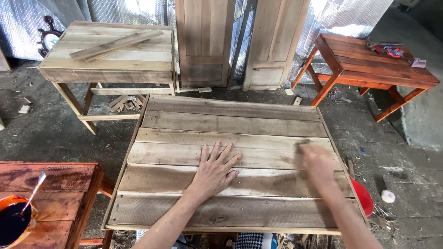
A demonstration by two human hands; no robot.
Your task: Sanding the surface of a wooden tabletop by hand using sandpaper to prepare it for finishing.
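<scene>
While the left hand [213, 171] lies flat with fingers spread on the tabletop [230, 133], seemingly to steady it, the right hand [316, 161] at centre right is blurred, so I cannot tell whether it grips anything. Bare, weathered planks, paler in patches, fill the middle of the frame. At lower left stands a stained red table [55, 189] with a bowl [14, 221] of dark stain; beyond, an unfinished table [110, 64] upper left, a red one [374, 64] upper right.

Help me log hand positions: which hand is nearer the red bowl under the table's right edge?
Right. The right hand lies blurred on the planks near the unpainted table's right edge, just up-left of the red bowl. The left hand is pressed flat mid-table, farther away.
</scene>
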